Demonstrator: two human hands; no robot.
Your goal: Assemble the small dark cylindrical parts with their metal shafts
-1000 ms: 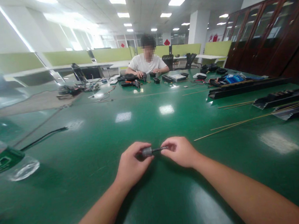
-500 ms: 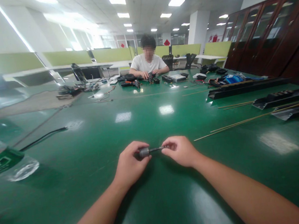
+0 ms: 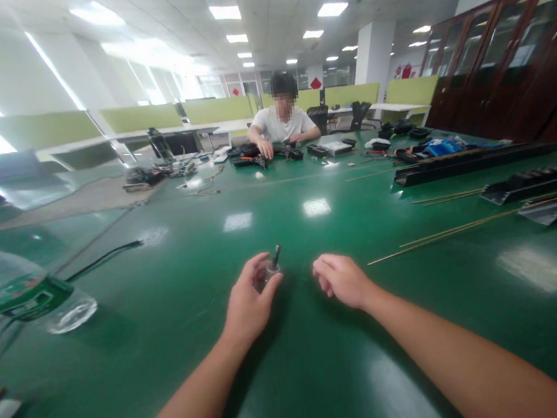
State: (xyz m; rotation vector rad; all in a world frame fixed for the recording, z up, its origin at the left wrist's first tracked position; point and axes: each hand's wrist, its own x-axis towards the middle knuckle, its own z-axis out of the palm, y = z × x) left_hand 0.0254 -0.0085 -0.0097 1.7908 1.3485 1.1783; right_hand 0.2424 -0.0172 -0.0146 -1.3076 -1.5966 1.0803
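Above the green tabletop, my left hand (image 3: 248, 299) is closed around a small grey cylinder with a dark shaft (image 3: 275, 260). The shaft sticks up between my thumb and forefinger, tilted slightly to the right. Part of the cylinder is covered by my fingers, and its exact kind cannot be told. A short gap to the right, my right hand (image 3: 341, 281) is curled with its fingertips tucked in, apart from the shaft. Whether it holds anything small is hidden.
A clear plastic bottle with a green label (image 3: 32, 297) lies at the left beside a black cable (image 3: 106, 259). Thin brass-coloured rods (image 3: 442, 234) and black metal channels (image 3: 474, 163) lie at the right. Across the table (image 3: 202, 379), a person (image 3: 285, 124) handles dark tools.
My right hand has let go of the shaft and moved slightly right. In my left hand, the shaft has swung from level to pointing up. The view has shifted a little.
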